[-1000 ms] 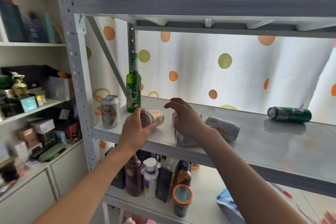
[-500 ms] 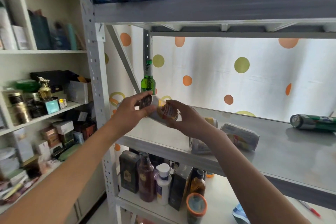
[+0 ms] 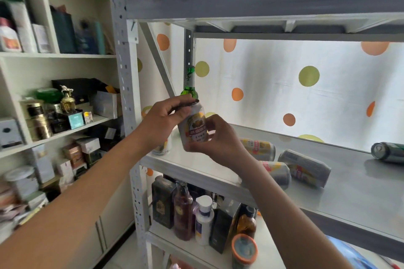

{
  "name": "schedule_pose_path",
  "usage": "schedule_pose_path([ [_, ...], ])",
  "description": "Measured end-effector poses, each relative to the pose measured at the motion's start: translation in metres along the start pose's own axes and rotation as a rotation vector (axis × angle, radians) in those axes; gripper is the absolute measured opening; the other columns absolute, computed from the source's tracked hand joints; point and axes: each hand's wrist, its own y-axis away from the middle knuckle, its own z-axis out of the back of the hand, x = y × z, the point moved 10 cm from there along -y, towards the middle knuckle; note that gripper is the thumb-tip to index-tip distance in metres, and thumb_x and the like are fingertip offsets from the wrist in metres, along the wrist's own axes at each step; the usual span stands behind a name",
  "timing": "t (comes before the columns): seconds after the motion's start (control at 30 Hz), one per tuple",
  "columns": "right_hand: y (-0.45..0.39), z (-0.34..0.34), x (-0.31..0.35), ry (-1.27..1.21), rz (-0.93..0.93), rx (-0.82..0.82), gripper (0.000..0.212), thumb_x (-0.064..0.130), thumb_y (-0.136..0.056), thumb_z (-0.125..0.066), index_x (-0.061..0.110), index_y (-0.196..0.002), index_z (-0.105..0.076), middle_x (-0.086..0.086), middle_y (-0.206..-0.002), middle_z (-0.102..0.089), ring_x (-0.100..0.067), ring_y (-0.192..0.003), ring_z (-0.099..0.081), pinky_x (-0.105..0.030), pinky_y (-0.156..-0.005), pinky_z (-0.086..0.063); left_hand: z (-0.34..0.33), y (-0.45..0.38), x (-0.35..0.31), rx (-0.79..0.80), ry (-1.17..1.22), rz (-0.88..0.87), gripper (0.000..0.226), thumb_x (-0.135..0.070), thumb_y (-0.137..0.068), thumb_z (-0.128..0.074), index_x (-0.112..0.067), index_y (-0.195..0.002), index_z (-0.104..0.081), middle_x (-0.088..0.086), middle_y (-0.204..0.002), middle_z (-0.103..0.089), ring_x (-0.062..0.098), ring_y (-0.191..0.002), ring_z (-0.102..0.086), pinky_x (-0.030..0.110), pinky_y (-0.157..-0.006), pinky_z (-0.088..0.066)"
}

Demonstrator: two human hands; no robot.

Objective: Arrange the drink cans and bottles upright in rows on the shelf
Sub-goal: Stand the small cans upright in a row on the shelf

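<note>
Both hands hold a white and yellow beer can point(image 3: 194, 129) nearly upright above the left end of the grey shelf point(image 3: 360, 192). My left hand point(image 3: 161, 122) grips its top rim; my right hand point(image 3: 215, 140) grips its lower side. Behind it a green bottle point(image 3: 189, 85) stands upright, its lower part hidden. Another can point(image 3: 162, 147) stands upright under my left wrist. Three silver cans point(image 3: 260, 148) point(image 3: 277, 172) point(image 3: 306, 167) lie on their sides to the right. A green can point(image 3: 388, 152) lies at the far right.
A grey upright post point(image 3: 125, 85) stands just left of my hands. The upper shelf point(image 3: 262, 0) carries blue cloth. Below, bottles and jars point(image 3: 204, 220) crowd the lower shelf. White shelves point(image 3: 54, 133) full of boxes and jars fill the left.
The can was lifted off the shelf and turned from lying tilted to nearly upright between both hands. The view has moved closer and lower.
</note>
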Motion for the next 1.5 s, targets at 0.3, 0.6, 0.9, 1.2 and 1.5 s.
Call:
schedule_pose_path([
  [0.3,-0.003,-0.029,-0.012,-0.112,-0.125,-0.123,0.069,0.037,-0.057,-0.092,0.02,-0.103,-0.044,0.009,-0.09,-0.059,-0.001,-0.077,-0.058,-0.014,-0.058,-0.044,0.009,0.0,0.01,-0.023,-0.15,-0.002,0.028,-0.02,-0.101,-0.046,-0.026,-0.124,-0.061,-0.02,-0.114,-0.06,-0.009,-0.104,-0.055,0.003,-0.076,-0.044],
  [0.6,-0.011,-0.086,-0.059,-0.059,-0.215,-0.17,0.068,0.04,-0.06,-0.09,0.017,-0.112,-0.052,0.004,-0.103,-0.053,-0.012,-0.093,-0.05,-0.022,-0.076,-0.04,0.028,0.022,0.063,-0.094,-0.438,0.056,0.035,-0.01,-0.099,-0.042,-0.023,-0.131,-0.052,-0.004,-0.133,-0.052,0.012,-0.121,-0.049,0.022,-0.098,-0.036],
  [0.9,-0.023,-0.102,-0.079,0.002,-0.278,-0.196,0.069,0.043,-0.062,-0.088,0.016,-0.113,-0.051,0.002,-0.104,-0.055,-0.015,-0.093,-0.054,-0.029,-0.076,-0.047,0.015,0.034,0.082,-0.058,-0.584,0.011,0.043,-0.006,-0.097,-0.044,-0.022,-0.137,-0.046,-0.005,-0.148,-0.038,0.008,-0.139,-0.029,0.023,-0.113,-0.022],
  [1.2,-0.023,-0.111,-0.083,0.034,-0.342,-0.166,0.067,0.045,-0.061,-0.081,0.017,-0.112,-0.049,0.004,-0.101,-0.051,-0.02,-0.095,-0.057,-0.042,-0.084,-0.054,0.009,0.042,0.091,-0.072,-0.578,0.046,0.039,-0.008,-0.098,-0.044,-0.021,-0.134,-0.049,-0.005,-0.149,-0.037,0.008,-0.141,-0.024,0.022,-0.113,-0.019],
  [1.5,0.005,-0.083,-0.065,-0.124,-0.258,-0.176,0.101,0.032,-0.076,-0.083,0.013,-0.152,-0.019,-0.006,-0.15,-0.032,-0.021,-0.139,-0.035,-0.038,-0.114,-0.036,0.005,0.063,0.073,-0.113,-0.557,-0.023,0.041,-0.002,-0.095,-0.045,-0.022,-0.13,-0.052,-0.007,-0.14,-0.046,0.008,-0.137,-0.032,0.023,-0.114,-0.022],
])
